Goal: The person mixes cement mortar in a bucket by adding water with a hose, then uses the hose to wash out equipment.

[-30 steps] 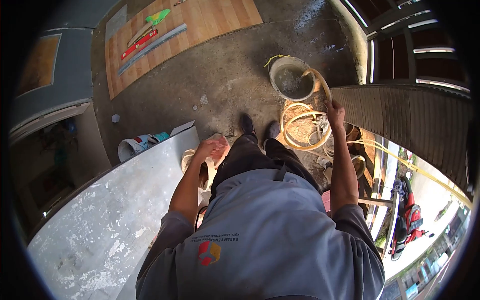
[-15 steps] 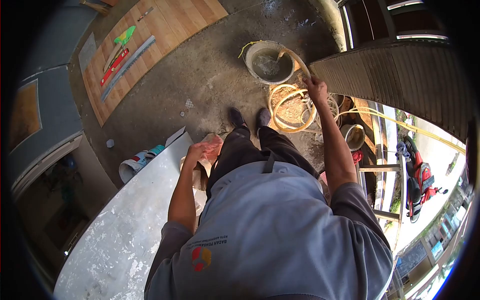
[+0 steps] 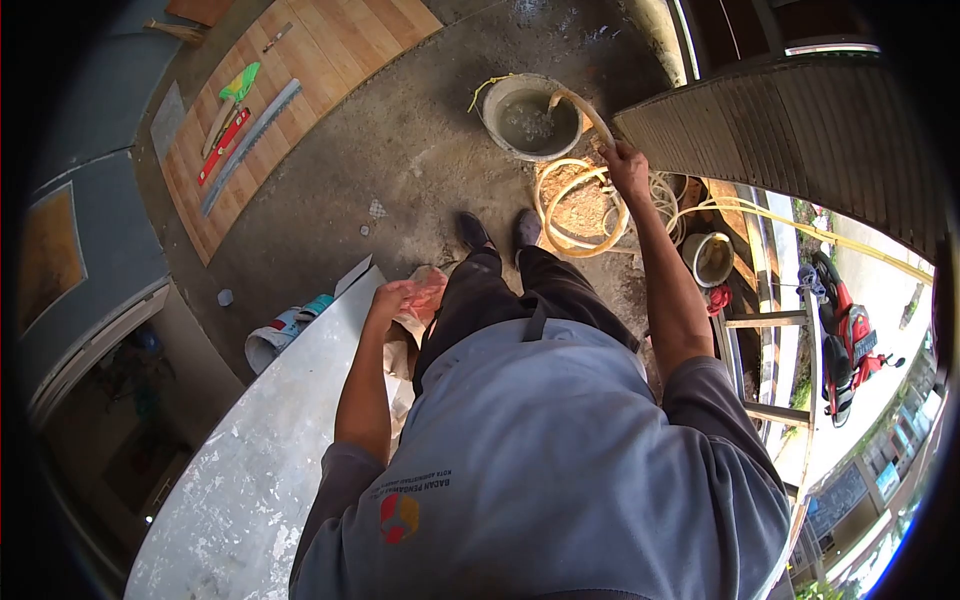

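My right hand [image 3: 625, 170] is closed around a thick yellowish hose [image 3: 582, 103]. The hose's end hangs over a round grey tub [image 3: 490, 125], and water runs from it into the water inside, which is stirred up. More of the hose lies in loops [image 3: 553, 235] on the floor below my hand. At my side, my left hand [image 3: 392, 298] has its fingers curled in against a reddish plastic bag [image 3: 428, 290]. Whether those fingers grip the bag or only rest by it is not plain.
A pale, scuffed tabletop [image 3: 255, 470] stands at my left, with a paint pail [image 3: 265, 345] beyond it. On a wood-look board [image 3: 330, 50] lie a red level [image 3: 224, 146] and a long metal bar [image 3: 250, 145]. To the right are a bucket [image 3: 710, 258], a ladder [image 3: 765, 320] and a red motorbike [image 3: 858, 335].
The view has shifted slightly, so the tub sits a little further left and up. Both hands keep their places, and water still flows from the hose.
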`<action>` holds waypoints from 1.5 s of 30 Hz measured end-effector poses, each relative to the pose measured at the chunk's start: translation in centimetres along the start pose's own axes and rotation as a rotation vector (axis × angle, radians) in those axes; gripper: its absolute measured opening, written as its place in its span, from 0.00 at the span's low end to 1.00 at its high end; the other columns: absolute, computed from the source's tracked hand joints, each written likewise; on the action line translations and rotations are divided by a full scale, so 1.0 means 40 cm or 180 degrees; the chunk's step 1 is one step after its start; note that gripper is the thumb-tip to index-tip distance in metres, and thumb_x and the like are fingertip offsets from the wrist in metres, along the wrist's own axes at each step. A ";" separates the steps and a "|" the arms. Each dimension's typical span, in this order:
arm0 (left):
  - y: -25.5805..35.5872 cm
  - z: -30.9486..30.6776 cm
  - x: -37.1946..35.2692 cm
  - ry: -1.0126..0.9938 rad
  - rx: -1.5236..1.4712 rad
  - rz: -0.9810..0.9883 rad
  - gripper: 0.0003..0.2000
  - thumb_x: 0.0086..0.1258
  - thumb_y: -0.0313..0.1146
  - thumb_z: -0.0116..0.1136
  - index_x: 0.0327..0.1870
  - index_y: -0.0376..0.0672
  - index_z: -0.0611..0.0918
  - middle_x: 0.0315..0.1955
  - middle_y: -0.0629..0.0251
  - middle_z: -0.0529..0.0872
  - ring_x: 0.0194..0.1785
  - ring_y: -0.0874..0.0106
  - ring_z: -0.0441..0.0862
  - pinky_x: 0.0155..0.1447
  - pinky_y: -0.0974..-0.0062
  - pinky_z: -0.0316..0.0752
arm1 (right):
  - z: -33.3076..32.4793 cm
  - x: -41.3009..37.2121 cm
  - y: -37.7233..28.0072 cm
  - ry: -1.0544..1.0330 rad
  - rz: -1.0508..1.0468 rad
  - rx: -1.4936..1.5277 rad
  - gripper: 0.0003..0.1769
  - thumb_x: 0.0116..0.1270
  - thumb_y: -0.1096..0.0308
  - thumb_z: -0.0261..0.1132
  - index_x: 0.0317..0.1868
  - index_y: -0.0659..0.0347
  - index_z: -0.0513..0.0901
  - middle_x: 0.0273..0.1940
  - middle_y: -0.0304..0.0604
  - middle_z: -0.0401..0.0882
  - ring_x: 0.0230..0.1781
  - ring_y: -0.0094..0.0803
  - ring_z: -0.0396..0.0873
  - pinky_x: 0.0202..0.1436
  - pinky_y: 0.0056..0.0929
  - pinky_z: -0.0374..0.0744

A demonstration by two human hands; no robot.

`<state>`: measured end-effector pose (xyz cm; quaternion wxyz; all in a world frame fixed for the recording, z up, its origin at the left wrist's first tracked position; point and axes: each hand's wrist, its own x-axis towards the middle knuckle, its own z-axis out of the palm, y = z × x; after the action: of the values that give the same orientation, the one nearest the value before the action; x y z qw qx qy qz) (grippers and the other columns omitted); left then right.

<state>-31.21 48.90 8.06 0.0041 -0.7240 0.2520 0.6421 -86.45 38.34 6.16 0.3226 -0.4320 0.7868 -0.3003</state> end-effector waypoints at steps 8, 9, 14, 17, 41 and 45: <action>-0.013 -0.004 0.016 0.0014 0.0082 -0.0033 0.16 0.70 0.32 0.56 0.57 0.42 0.81 0.42 0.64 0.86 0.40 0.74 0.84 0.43 0.75 0.80 | -0.003 0.001 0.010 -0.0016 0.0024 -0.0075 0.21 0.65 0.57 0.67 0.49 0.66 0.85 0.27 0.46 0.83 0.26 0.27 0.79 0.34 0.31 0.77; -0.012 -0.003 0.013 0.0003 0.0099 -0.0042 0.16 0.70 0.32 0.56 0.57 0.42 0.81 0.42 0.64 0.86 0.41 0.74 0.84 0.43 0.75 0.80 | -0.001 -0.001 0.014 -0.0013 0.0026 -0.0094 0.20 0.65 0.57 0.68 0.49 0.66 0.85 0.27 0.46 0.83 0.26 0.27 0.79 0.34 0.31 0.77; -0.011 0.001 0.006 -0.0058 0.0035 0.0002 0.17 0.70 0.32 0.56 0.58 0.42 0.81 0.42 0.64 0.86 0.41 0.74 0.84 0.43 0.76 0.81 | -0.008 -0.007 0.013 -0.0028 0.0052 -0.0147 0.20 0.65 0.58 0.68 0.49 0.65 0.85 0.26 0.46 0.82 0.25 0.27 0.79 0.35 0.31 0.77; -0.015 0.003 0.009 -0.0051 0.0024 0.0059 0.15 0.71 0.31 0.55 0.57 0.40 0.81 0.41 0.66 0.87 0.40 0.76 0.85 0.43 0.76 0.79 | -0.005 -0.007 0.010 -0.0095 0.0093 -0.0156 0.20 0.65 0.58 0.67 0.49 0.65 0.85 0.26 0.46 0.82 0.25 0.27 0.78 0.35 0.32 0.77; -0.005 0.027 -0.020 -0.0029 -0.0011 0.0086 0.16 0.71 0.30 0.55 0.57 0.38 0.81 0.37 0.68 0.87 0.36 0.79 0.82 0.38 0.79 0.77 | -0.029 0.015 -0.056 -0.0037 0.0084 -0.0100 0.20 0.64 0.57 0.67 0.48 0.66 0.85 0.30 0.51 0.85 0.31 0.32 0.82 0.40 0.34 0.78; -0.015 0.030 -0.016 -0.0008 0.0022 0.0025 0.16 0.70 0.32 0.56 0.57 0.38 0.81 0.36 0.70 0.87 0.35 0.80 0.81 0.37 0.80 0.76 | -0.030 0.020 -0.063 -0.0094 0.0084 -0.0130 0.20 0.64 0.57 0.67 0.47 0.65 0.86 0.28 0.49 0.83 0.30 0.31 0.81 0.38 0.34 0.77</action>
<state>-32.13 50.05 8.27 0.0044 -0.7222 0.2570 0.6421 -86.48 36.74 8.59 0.3292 -0.4325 0.7936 -0.2735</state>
